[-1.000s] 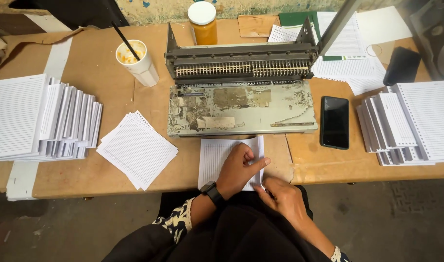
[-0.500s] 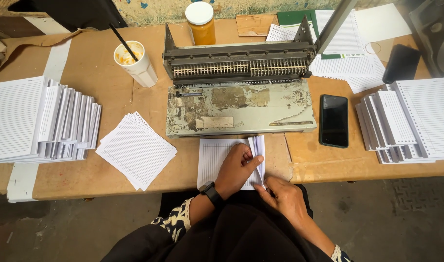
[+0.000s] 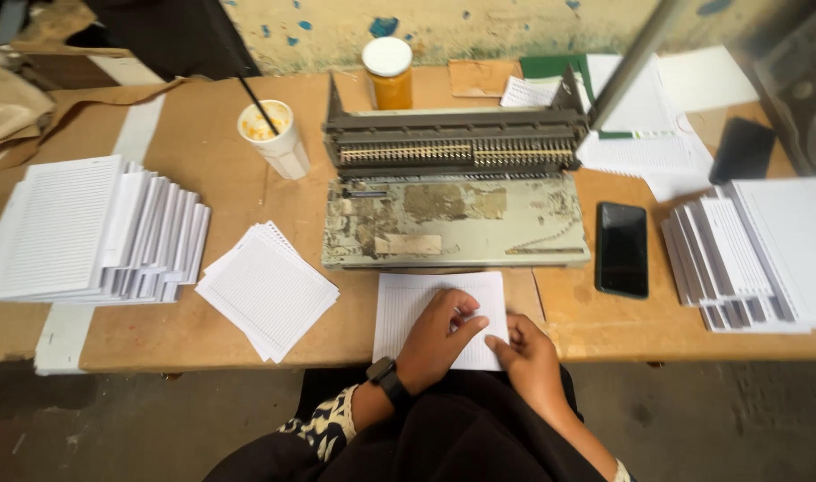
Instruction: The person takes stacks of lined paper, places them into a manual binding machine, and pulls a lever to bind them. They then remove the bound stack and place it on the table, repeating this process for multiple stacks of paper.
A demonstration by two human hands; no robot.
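Observation:
A small stack of lined white sheets (image 3: 417,308) lies flat at the table's front edge, just before a worn grey binding machine (image 3: 452,219). My left hand (image 3: 439,337), with a black watch on the wrist, rests on the stack's lower right part, fingers curled onto the paper. My right hand (image 3: 528,353) touches the stack's lower right corner, its thumb and forefinger pinching the edge there.
A fanned pile of lined pads (image 3: 95,232) sits far left, a loose square paper stack (image 3: 267,290) beside it. A cup with a straw (image 3: 272,136) and an orange jar (image 3: 388,76) stand behind. A black phone (image 3: 622,248) and more pads (image 3: 760,254) lie right.
The sheets' right edge, lifted and folded up between my fingers earlier, now lies flat on the stack. Both hands have settled lower on the paper.

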